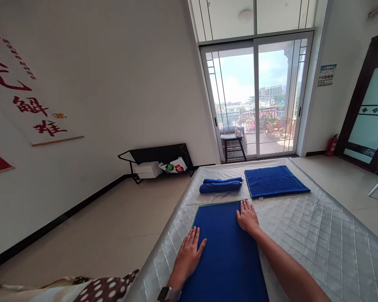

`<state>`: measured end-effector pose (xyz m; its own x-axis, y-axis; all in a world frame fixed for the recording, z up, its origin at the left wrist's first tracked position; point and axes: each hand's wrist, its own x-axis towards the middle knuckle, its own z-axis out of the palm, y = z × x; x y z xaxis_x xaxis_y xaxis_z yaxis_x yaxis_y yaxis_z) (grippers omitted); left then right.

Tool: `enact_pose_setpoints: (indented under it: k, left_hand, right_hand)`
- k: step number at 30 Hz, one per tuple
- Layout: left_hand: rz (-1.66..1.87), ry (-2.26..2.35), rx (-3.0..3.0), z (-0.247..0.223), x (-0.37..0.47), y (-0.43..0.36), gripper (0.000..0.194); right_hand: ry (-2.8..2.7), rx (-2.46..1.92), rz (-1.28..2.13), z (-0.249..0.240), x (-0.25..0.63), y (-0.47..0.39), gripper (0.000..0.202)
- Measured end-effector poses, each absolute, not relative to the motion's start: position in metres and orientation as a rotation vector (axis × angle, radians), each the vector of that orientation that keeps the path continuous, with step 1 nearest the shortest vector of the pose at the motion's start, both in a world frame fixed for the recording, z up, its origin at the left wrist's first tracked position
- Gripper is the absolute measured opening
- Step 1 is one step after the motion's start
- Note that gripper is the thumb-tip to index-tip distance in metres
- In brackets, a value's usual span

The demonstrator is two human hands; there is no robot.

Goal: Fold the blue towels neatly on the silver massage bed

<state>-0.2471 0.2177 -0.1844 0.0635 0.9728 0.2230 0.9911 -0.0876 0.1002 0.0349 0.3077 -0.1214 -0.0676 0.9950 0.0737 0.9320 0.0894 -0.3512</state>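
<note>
A long blue cloth (225,247) with a green edge lies flat on the grey quilted mattress (302,222). My left hand (189,253) rests on its left edge, fingers stretched out, with a watch on the wrist. Near the far right corner of the cloth, my right hand (248,216) lies flat with its fingers extended. Beyond the cloth are rolled blue cloths (220,186), side by side. To their right another blue cloth (275,181) is spread flat, a small tag at its near edge.
Past the mattress stand a dark stool (231,137) and a sliding glass door. A black rack (159,155) with white boxes is by the left wall. Spotted fabric (105,289) shows at the bottom left, a red fire extinguisher (332,146) at the right.
</note>
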Motion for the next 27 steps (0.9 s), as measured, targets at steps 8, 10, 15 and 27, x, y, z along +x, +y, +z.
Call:
enact_pose_setpoints:
  k: [8, 10, 15, 27]
  left_hand:
    - [-0.168, -2.069, -2.236, -0.160, -0.245, 0.221, 0.072]
    - [-0.091, -2.068, -2.191, -0.143, -0.233, 0.232, 0.073]
    - [-0.190, -1.948, -2.286, -0.110, -0.157, 0.277, 0.066]
    - [-0.364, -1.834, -2.417, -0.159, -0.136, 0.323, 0.061]
  right_hand:
    - [-2.081, -1.912, 0.304, -0.122, 0.034, 0.308, 0.065]
    - [-2.072, -1.909, 0.314, -0.122, 0.034, 0.308, 0.066]
    - [-2.068, -1.909, 0.334, -0.122, 0.033, 0.308, 0.066]
    - [-2.069, -1.901, 0.313, -0.128, 0.034, 0.310, 0.065]
